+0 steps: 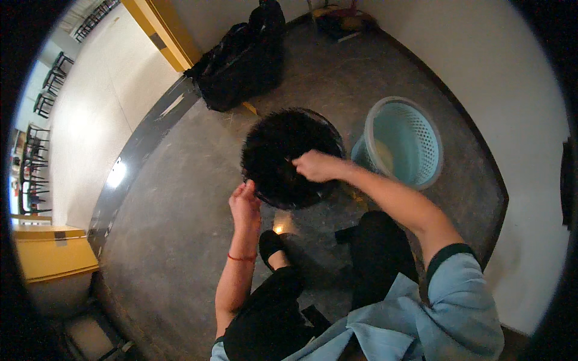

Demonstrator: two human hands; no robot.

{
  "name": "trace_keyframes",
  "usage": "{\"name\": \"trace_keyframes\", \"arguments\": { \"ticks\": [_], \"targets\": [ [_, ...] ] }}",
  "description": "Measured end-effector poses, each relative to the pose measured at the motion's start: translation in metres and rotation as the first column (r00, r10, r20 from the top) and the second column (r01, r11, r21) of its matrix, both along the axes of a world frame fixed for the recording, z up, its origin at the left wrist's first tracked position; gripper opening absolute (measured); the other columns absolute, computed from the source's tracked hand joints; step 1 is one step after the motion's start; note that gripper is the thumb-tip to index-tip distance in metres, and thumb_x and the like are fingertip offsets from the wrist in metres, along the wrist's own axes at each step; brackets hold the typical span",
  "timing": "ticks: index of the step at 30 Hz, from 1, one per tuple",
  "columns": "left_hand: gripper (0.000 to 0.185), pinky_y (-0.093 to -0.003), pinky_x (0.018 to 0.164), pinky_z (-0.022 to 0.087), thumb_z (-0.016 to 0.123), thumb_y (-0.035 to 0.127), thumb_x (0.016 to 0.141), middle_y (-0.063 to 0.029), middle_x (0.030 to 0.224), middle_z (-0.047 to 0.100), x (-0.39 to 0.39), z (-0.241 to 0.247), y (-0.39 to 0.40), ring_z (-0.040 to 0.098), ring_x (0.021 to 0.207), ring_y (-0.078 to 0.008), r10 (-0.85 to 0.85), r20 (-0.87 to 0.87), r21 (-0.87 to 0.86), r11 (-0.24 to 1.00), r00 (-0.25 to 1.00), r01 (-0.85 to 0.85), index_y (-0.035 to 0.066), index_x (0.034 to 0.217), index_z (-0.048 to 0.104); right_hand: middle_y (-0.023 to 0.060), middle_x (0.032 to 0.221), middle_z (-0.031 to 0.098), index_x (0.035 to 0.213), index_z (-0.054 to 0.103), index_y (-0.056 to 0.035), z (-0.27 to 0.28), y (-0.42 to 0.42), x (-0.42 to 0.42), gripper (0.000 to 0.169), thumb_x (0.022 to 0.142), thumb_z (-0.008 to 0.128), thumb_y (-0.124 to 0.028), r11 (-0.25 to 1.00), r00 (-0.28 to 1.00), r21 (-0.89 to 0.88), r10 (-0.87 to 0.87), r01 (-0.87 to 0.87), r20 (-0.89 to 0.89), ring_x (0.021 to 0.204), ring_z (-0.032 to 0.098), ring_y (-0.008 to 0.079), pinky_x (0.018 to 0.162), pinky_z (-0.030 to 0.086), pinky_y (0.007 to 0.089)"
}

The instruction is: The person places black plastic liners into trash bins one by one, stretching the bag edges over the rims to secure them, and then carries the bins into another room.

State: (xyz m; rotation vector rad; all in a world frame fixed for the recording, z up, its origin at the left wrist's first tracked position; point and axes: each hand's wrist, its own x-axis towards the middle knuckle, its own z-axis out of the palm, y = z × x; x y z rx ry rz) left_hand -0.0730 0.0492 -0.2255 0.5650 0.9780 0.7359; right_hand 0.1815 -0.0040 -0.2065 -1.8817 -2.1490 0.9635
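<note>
A round bin or tub lined with black plastic (280, 135) stands on the floor in front of me. At its near left rim is my left hand (245, 198), its fingertips pinched on the black liner's edge. Over the dark inside, right of the middle, my right hand (316, 166) is curled with its fingers together; the dark, blurred view does not show whether it grips anything. Just right of the lined container stands a light blue perforated plastic basket (406, 131) with something pale yellow (384, 153) inside.
A full-looking black garbage bag (244, 63) leans by the yellow door frame (167, 36). Dark items (343, 20) lie in the far corner. A white wall (524, 180) bounds the right side. My black shoe (272, 248) is close below the lined container.
</note>
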Motion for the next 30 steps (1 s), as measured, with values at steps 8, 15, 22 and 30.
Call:
{"name": "trace_keyframes", "arguments": {
  "ticks": [8,15,22,30],
  "targets": [
    [0.021,-0.0418,0.095,0.049,0.051,0.010,0.096,-0.0127,0.113,0.064,-0.055,0.001,0.128,0.060,0.107,-0.0287,0.195,0.261,-0.242,0.961,0.946,-0.131,-0.001,0.113,0.057,0.0152,0.101,0.069,0.113,0.061,0.0073,0.093,-0.089,0.040,0.026,0.097,0.045,-0.005,0.693,0.506,0.112,-0.395,0.712,-0.767,0.094,0.069,0.0210,0.082,0.055,0.0314],
    [0.023,-0.0455,0.101,0.046,0.045,0.007,0.097,-0.0157,0.122,0.060,-0.062,0.006,0.146,0.058,0.113,-0.0309,0.318,0.178,-0.305,0.918,0.931,-0.255,-0.003,0.116,0.055,0.0162,0.099,0.069,0.111,0.063,0.0068,0.037,-0.116,0.017,0.024,0.097,0.046,-0.005,0.707,0.321,-0.276,-0.586,0.651,-0.744,0.090,0.069,0.0210,0.078,0.056,0.0307],
    [0.035,-0.0398,0.108,0.036,0.049,0.017,0.099,-0.0123,0.132,0.055,-0.078,-0.025,0.068,0.051,0.122,-0.0257,-0.031,0.339,0.092,0.996,0.940,0.000,-0.001,0.129,0.049,0.0148,0.099,0.068,0.114,0.061,0.0039,0.014,-0.030,-0.024,0.045,0.091,0.062,-0.034,0.580,0.323,-0.040,-0.509,0.814,-0.798,0.089,0.065,0.0220,0.080,0.051,0.0334],
    [0.037,-0.0387,0.105,0.038,0.051,0.014,0.098,-0.0106,0.135,0.053,-0.103,-0.050,0.000,0.051,0.123,-0.0254,0.040,0.173,0.241,0.967,0.984,-0.082,0.000,0.132,0.047,0.0227,0.125,0.049,0.131,0.043,0.0010,0.023,-0.031,-0.072,0.062,0.087,0.067,-0.036,0.617,0.507,0.081,-0.557,0.783,-0.658,0.119,0.050,0.0334,0.103,0.039,0.0414]
  ]
}}
